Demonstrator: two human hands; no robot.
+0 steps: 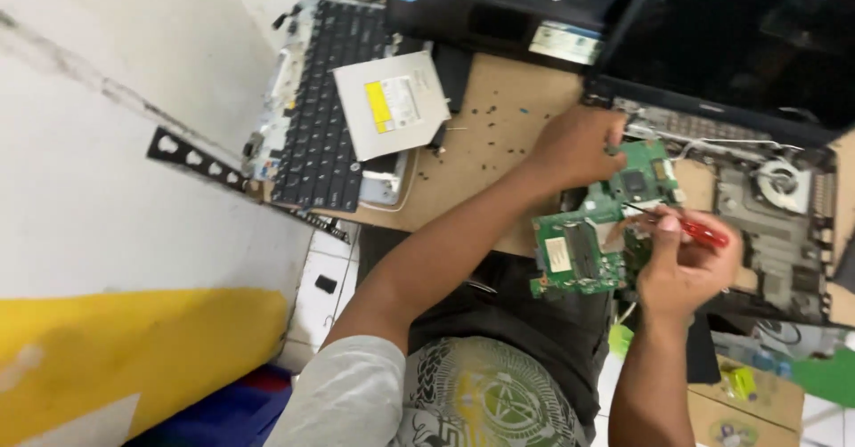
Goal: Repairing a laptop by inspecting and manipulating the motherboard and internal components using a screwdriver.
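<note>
Right hand: nearest the camera, closed around a red-handled screwdriver; the thin shaft points left, its tip at the green circuit board.
Circuit board: lifted over the person's lap at the near edge of the worktop, just left of the right hand and directly below the left.
Left hand: fingers pinch the board's upper edge, holding it tilted.
Progress: judged well advanced — the board looks free of the opened laptop base, whose fan and bare frame lie exposed; loose screws dot the worktop. Whether any fastener remains on the board cannot be told.
Farther left: a silver optical drive rests on a detached keyboard.
Farthest: the dark laptop screen.
</note>
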